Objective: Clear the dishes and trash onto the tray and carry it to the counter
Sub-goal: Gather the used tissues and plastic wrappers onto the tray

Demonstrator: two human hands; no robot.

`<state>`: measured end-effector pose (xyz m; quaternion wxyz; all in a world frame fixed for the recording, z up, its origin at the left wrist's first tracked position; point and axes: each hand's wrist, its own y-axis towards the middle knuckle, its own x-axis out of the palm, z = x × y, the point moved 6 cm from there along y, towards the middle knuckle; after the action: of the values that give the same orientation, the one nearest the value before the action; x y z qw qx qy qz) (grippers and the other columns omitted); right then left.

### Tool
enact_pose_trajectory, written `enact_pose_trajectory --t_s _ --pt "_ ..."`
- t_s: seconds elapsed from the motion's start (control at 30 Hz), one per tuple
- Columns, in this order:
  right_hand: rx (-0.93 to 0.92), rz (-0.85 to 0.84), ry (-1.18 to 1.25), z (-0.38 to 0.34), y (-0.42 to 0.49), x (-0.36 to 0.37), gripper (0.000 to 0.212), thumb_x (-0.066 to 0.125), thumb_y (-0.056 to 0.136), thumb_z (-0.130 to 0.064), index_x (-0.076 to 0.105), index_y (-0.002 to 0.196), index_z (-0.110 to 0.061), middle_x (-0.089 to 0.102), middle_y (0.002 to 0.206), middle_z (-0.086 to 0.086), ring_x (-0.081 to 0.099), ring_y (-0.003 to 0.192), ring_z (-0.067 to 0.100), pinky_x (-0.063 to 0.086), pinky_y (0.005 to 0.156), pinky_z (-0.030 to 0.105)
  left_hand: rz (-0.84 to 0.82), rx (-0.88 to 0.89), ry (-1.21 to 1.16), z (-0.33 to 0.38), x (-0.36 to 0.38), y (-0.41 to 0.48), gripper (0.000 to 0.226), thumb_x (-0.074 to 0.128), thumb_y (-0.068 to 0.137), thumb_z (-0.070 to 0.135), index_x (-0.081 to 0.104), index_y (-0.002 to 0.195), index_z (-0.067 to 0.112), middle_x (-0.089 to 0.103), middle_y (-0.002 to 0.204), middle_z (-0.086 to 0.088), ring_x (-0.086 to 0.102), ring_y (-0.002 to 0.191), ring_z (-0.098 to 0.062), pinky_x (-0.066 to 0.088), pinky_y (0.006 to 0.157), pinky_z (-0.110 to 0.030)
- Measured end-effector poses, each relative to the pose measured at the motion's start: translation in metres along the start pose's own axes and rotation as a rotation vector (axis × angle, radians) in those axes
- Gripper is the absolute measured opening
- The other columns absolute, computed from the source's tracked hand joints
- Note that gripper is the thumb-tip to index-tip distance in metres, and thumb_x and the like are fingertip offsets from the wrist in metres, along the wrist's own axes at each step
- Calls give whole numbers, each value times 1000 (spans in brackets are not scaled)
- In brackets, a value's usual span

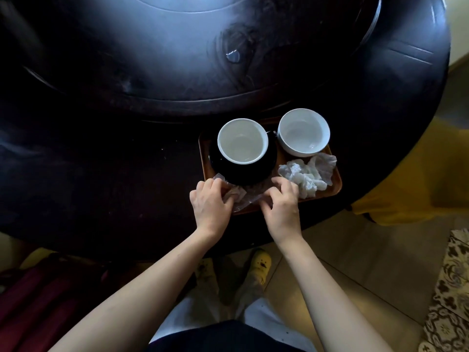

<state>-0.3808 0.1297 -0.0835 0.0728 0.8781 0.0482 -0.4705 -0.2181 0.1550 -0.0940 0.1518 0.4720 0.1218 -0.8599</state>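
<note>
A broad, round counter [127, 148] of dark, glossy wood fills most of the view, with a raised circular centre section that catches pale light. Close to its near edge sits a brown tray [336, 179]. On the tray a white-lined cup [242, 141] stands on a black saucer [253, 174], a white bowl [303, 132] stands just beside them at the far right corner, and a crumpled white napkin [307, 174] lies in front of the bowl. A clear plastic wrapper [245, 198] lies along the tray's near rim. The left hand [210, 201] grips one end of the wrapper with curled fingers; the right hand [281, 207] pinches the other end, its fingers bent beside the napkin. Below the counter lies a beige tiled floor [355, 262], with a patterned rug [451, 288] at the right, a yellow cloth [406, 194] beyond the counter's edge and a yellow slipper [261, 262].
</note>
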Motion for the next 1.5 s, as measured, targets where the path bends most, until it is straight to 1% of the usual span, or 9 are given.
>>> enact_pose_trajectory --t_s 0.23,0.37,0.5,0.7,0.83,1.07,1.17,1.3,1.5 --pt "69 25 -82 -7 12 3 16 73 71 -6 59 79 -6 56 88 15 54 89 34 49 80 42 23 6 12 2 -3 -7 24 63 79 39 61 94 21 61 92 3 47 92 -18 19 78 -26" --pt "95 21 -51 -7 20 10 17 71 69 -4 57 77 -5 58 85 17 55 87 35 36 84 33 51 51 21 5 -9 -19 30 64 78 41 60 100 20 62 95 4 50 93 -19 24 80 -28" --pt "96 17 5 -5 20 10 17 71 69 -1 56 76 -5 58 85 16 55 86 33 30 80 27 39 94 105 5 -3 -26 31 68 76 30 60 104 19 63 102 1 52 97 -22 21 80 -26" --pt "-41 -39 86 0 14 3 11 65 79 -11 56 80 -5 55 88 13 51 89 29 41 82 33 64 66 129 6 -3 -12 24 64 80 31 62 101 19 64 102 -1 51 98 -25 23 80 -30" --pt "-132 -102 67 5 4 -2 19 61 84 -22 59 95 -6 57 98 11 48 95 25 44 86 33 38 1 125 2 0 -12 28 65 79 30 63 105 19 62 107 -1 49 103 -25 28 84 -33" --pt "-146 72 129 28 16 -53 18 55 85 -14 61 101 -8 63 99 8 47 98 19 33 90 20 48 -31 118 4 -4 -22 37 61 75 28 59 111 19 58 107 -2 46 104 -23 30 87 -32" --pt "-26 127 46 51 28 -69 23 68 79 -14 62 100 -7 64 97 11 49 95 24 39 86 27 55 -49 96 6 -7 -25 44 55 73 33 58 113 18 57 108 -2 45 105 -22 28 87 -31" --pt "-5 -6 -89 59 39 -61 36 76 71 -20 63 103 -8 62 98 12 51 94 32 45 83 42 69 -83 55 9 -9 -29 46 51 73 31 58 115 16 56 109 -3 44 107 -22 28 90 -32" --pt "-41 13 -83 59 51 -59 16 67 77 -11 67 92 -7 66 90 15 57 87 35 46 78 45 94 -99 56 8 -9 -30 35 62 82 25 58 116 16 59 109 -3 47 107 -23 31 90 -33"
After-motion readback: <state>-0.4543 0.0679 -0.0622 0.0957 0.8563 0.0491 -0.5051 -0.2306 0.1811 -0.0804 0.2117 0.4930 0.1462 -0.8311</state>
